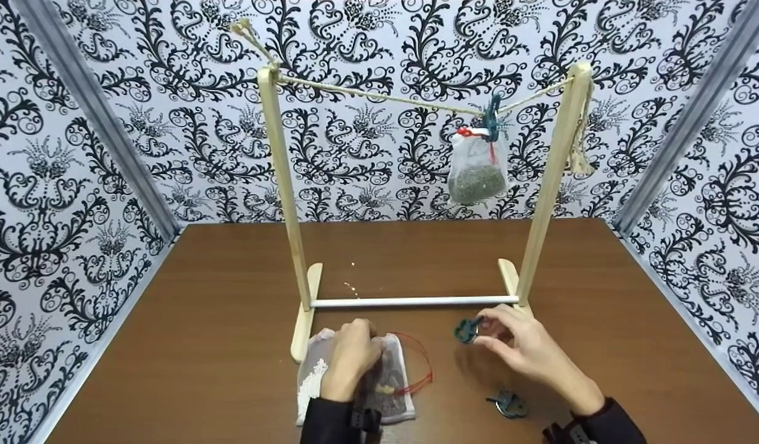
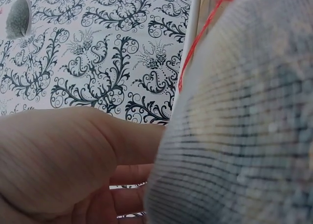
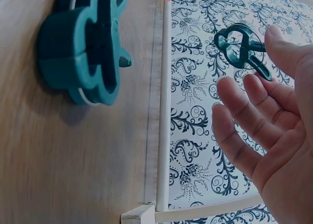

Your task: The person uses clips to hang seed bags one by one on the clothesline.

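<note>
My left hand (image 1: 353, 357) grips a mesh drawstring bag (image 1: 395, 364) at the front of the table, its thumb against the netting in the left wrist view. Through the mesh a mixed, darker filling shows, blurred up close; a red cord (image 1: 427, 364) loops out to the right. Beside it lies a mesh bag part with white contents (image 1: 311, 382); whether this is a separate bag is hidden by the hand. My right hand (image 1: 527, 345) pinches a dark green plant clip (image 3: 239, 45) by its handles, above the table. A second green clip (image 1: 510, 404) lies below that hand.
A wooden stand with a left post (image 1: 284, 185), a right post (image 1: 549, 185) and a white crossbar (image 1: 416, 302) stands behind my hands. From its sagging rope (image 1: 379, 95) a filled mesh bag (image 1: 478, 179) hangs by a green clip (image 1: 492, 117). Small crumbs (image 1: 352, 287) lie behind the crossbar.
</note>
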`<state>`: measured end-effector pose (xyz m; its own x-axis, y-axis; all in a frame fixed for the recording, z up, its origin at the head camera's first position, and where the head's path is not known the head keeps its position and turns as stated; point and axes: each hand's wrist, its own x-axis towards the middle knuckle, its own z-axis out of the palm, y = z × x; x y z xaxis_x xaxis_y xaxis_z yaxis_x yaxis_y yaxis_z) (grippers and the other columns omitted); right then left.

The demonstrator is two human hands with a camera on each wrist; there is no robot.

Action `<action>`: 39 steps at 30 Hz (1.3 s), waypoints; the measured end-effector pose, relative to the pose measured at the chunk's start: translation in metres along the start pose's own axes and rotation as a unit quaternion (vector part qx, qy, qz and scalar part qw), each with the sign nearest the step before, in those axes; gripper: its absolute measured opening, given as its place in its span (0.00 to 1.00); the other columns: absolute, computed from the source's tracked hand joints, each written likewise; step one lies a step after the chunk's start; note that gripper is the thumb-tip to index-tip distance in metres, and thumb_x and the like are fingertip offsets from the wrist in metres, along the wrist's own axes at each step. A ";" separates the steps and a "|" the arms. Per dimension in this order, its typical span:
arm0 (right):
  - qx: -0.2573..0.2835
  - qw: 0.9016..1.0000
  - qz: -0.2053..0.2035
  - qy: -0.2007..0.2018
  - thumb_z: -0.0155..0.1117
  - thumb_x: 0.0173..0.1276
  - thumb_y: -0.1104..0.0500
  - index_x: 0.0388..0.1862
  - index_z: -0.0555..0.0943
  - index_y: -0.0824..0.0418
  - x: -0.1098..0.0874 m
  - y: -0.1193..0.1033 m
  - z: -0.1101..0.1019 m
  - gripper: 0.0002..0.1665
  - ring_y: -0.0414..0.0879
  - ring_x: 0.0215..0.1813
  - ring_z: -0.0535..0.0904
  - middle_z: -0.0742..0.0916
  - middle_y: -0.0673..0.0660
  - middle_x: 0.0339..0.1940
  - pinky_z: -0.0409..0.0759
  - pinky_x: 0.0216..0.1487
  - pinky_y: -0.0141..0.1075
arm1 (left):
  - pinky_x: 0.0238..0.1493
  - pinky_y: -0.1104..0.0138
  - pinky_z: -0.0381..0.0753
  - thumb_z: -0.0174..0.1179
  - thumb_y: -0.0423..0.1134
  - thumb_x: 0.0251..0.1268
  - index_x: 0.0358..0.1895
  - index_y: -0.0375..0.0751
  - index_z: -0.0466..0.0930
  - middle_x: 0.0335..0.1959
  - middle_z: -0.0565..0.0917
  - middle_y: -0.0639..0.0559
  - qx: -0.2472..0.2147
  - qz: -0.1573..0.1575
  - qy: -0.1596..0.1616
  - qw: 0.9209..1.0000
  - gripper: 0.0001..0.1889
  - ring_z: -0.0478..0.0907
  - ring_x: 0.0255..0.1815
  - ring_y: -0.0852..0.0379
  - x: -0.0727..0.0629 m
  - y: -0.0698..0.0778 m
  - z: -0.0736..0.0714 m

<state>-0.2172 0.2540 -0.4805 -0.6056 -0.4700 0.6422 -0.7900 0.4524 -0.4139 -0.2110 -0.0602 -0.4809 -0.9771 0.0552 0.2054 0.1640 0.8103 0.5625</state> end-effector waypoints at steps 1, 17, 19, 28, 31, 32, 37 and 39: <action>0.002 1.000 0.003 -0.003 0.78 0.59 0.65 0.52 0.82 0.60 0.000 0.000 0.000 0.22 0.39 0.35 0.82 0.84 0.49 0.39 0.81 0.33 0.30 | 0.21 0.57 0.72 0.68 0.33 0.51 0.17 0.43 0.78 0.19 0.81 0.50 -0.004 0.002 0.000 1.000 0.10 0.76 0.20 0.51 0.000 -0.001 0.001; -0.006 1.000 -0.011 -0.008 0.76 0.61 0.66 0.47 0.84 0.54 -0.001 0.001 -0.001 0.17 0.35 0.33 0.80 0.84 0.44 0.37 0.79 0.31 0.29 | 0.25 0.56 0.75 0.69 0.33 0.53 0.20 0.45 0.84 0.25 0.86 0.49 0.002 -0.001 -0.013 1.000 0.07 0.80 0.24 0.51 -0.002 0.001 0.002; -0.008 1.000 -0.017 -0.004 0.76 0.61 0.66 0.48 0.84 0.53 -0.001 0.001 -0.001 0.18 0.35 0.33 0.80 0.85 0.44 0.38 0.78 0.30 0.28 | 0.25 0.56 0.76 0.69 0.32 0.53 0.20 0.45 0.84 0.25 0.86 0.49 0.002 0.001 -0.012 1.000 0.08 0.80 0.24 0.51 -0.002 0.001 0.002; -0.010 0.999 -0.050 0.009 0.79 0.55 0.68 0.44 0.86 0.52 -0.002 0.003 0.000 0.19 0.34 0.30 0.78 0.85 0.43 0.35 0.74 0.28 0.23 | 0.27 0.55 0.79 0.71 0.36 0.56 0.24 0.48 0.88 0.27 0.88 0.50 0.013 -0.011 -0.018 1.000 0.05 0.83 0.27 0.49 0.000 0.002 0.007; -0.002 0.997 -0.071 0.020 0.80 0.52 0.70 0.42 0.87 0.53 -0.001 0.004 0.001 0.20 0.35 0.29 0.77 0.86 0.45 0.34 0.73 0.27 0.22 | 0.29 0.54 0.80 0.71 0.35 0.56 0.25 0.47 0.89 0.28 0.88 0.48 0.014 -0.009 -0.018 1.000 0.04 0.84 0.28 0.47 0.000 0.002 0.008; 0.000 0.997 -0.073 0.022 0.80 0.52 0.70 0.42 0.87 0.53 -0.001 0.004 0.002 0.20 0.35 0.29 0.77 0.86 0.45 0.34 0.73 0.27 0.22 | 0.29 0.54 0.80 0.71 0.35 0.56 0.26 0.47 0.89 0.29 0.88 0.48 0.014 -0.008 -0.017 1.000 0.04 0.85 0.29 0.46 0.000 0.001 0.009; -0.002 0.997 -0.070 0.021 0.80 0.53 0.69 0.42 0.87 0.52 -0.001 0.004 0.002 0.19 0.35 0.29 0.77 0.86 0.45 0.33 0.71 0.28 0.22 | 0.30 0.52 0.80 0.71 0.35 0.55 0.28 0.48 0.90 0.32 0.89 0.46 0.022 -0.018 -0.020 0.999 0.03 0.86 0.33 0.44 0.001 0.001 0.010; -0.010 0.998 -0.057 0.015 0.79 0.54 0.67 0.41 0.87 0.51 -0.001 0.003 0.001 0.18 0.34 0.29 0.76 0.86 0.43 0.33 0.71 0.29 0.22 | 0.31 0.51 0.80 0.71 0.35 0.55 0.30 0.48 0.91 0.33 0.89 0.45 0.026 -0.022 -0.021 0.999 0.02 0.86 0.34 0.43 0.001 0.001 0.010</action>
<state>-0.2191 0.2552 -0.4836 -0.5079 -0.4963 0.7041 -0.8517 0.4120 -0.3239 -0.2130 -0.0532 -0.4879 -0.9884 0.0423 0.1461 0.1141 0.8415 0.5280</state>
